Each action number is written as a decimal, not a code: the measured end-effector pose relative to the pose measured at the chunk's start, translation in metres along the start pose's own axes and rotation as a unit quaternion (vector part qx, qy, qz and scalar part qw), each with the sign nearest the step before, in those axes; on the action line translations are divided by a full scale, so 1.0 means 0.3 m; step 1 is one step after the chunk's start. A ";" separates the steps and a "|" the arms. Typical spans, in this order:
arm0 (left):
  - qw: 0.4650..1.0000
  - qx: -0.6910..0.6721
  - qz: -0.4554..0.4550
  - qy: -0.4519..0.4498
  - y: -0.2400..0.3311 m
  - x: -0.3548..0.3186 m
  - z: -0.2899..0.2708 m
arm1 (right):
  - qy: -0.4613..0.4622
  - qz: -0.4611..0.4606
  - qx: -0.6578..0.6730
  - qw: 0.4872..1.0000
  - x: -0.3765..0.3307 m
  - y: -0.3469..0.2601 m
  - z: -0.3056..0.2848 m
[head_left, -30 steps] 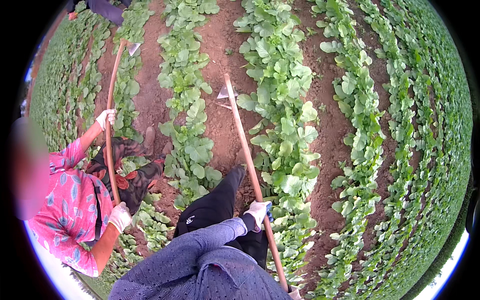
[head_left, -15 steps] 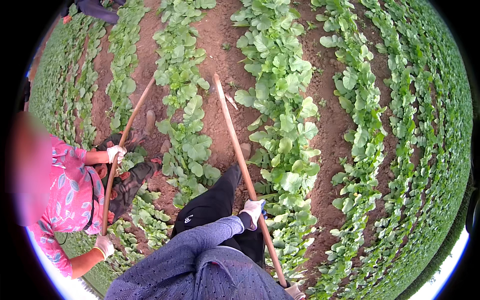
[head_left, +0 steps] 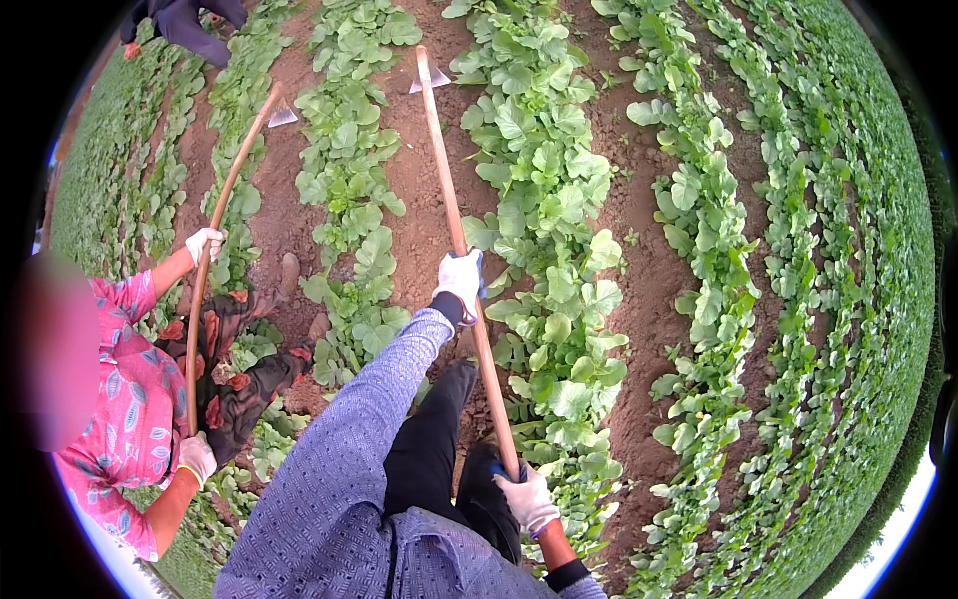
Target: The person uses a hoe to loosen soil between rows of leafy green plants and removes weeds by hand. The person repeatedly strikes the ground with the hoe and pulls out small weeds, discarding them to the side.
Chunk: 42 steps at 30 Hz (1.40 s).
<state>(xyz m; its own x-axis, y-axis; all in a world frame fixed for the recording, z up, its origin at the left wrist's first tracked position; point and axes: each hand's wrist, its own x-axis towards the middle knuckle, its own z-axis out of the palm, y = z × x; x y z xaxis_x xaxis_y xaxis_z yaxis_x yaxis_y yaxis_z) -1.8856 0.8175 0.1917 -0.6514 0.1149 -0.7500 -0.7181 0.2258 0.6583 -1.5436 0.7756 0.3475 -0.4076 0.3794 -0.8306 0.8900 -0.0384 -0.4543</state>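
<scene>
In the furrow in front of me stretches a hoe (head_left: 441, 160) with a long wooden handle. Its thin metal blade (head_left: 437, 83) is at the far end, close to the bare soil; whether it touches cannot be told. My left hand (head_left: 459, 282), in a white glove with blue at the palm side, is wrapped round the middle of the handle. Lower down, my right hand (head_left: 528, 499), also gloved, grips the handle's near end. Leafy green plants (head_left: 559, 299) grow in a row just right of the handle, and another row (head_left: 349, 170) stands on its left.
At left a co-worker in a pink patterned top (head_left: 130, 399) holds another hoe (head_left: 239, 150) in two gloved hands. Another person in dark clothes (head_left: 190, 28) is at the far left. More crop rows (head_left: 699, 280) run along the right, with brown soil furrows (head_left: 639, 349) between.
Both my hands have moved forward, pushing the hoe farther away; its blade now shows and my right hand has come fully into view. The co-worker's hoe has also moved farther out.
</scene>
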 end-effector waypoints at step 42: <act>0.836 0.367 -0.177 -0.368 0.359 0.081 0.139 | -0.022 0.280 -0.119 0.952 -0.391 -1.078 -0.692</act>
<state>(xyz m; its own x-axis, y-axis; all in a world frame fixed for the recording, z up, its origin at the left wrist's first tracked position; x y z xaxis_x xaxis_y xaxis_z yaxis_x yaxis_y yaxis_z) -1.9686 0.8850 0.2417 0.0915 0.4180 -0.9038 -0.3150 0.8732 0.3719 -1.7412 0.9354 0.6588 0.1415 0.3213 -0.9364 0.9893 -0.0115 0.1455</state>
